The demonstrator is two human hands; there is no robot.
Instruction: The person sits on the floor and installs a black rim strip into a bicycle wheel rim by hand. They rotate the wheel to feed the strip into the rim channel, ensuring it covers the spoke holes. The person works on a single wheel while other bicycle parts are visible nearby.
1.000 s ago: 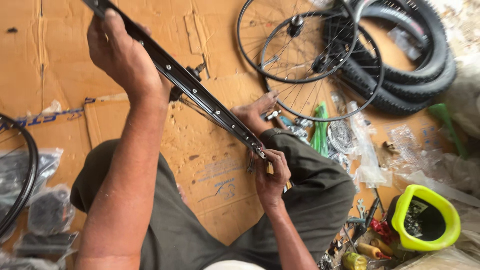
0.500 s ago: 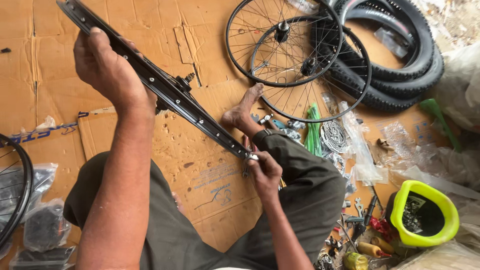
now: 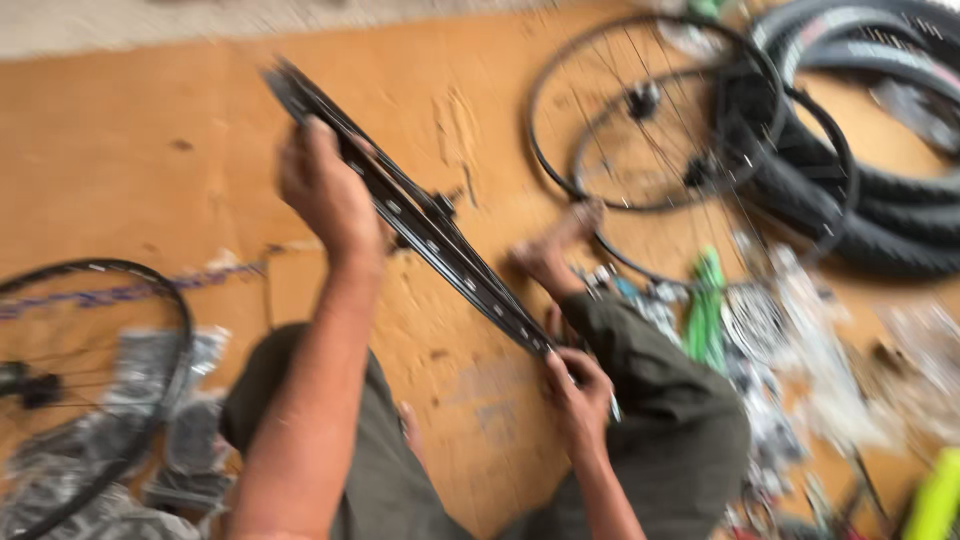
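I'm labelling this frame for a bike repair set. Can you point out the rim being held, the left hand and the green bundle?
Rim [image 3: 440, 235]: head view, on the black band midway along it.
Left hand [image 3: 325, 190]: head view, back of the hand.
Green bundle [image 3: 706, 305]: head view, its middle, beside the knee.

Flattened brown cardboard [image 3: 150, 160] over floor, creased, stained. Two bare spoked wheels [image 3: 655, 110] overlapping at upper ctr-right, hubs visible. Stack of black tyres [image 3: 880, 200] at upper right, touching wheels. Another spoked wheel [image 3: 95, 390] at left edge, partly out of view, over clear plastic bags [image 3: 190, 440] w/ dark contents. Green bundle [image 3: 706, 310] right of ctr, beside clear-bagged small parts [image 3: 820, 350]; detail blurred. Yellow-green item [image 3: 935, 500] at lower right corner, cut off.
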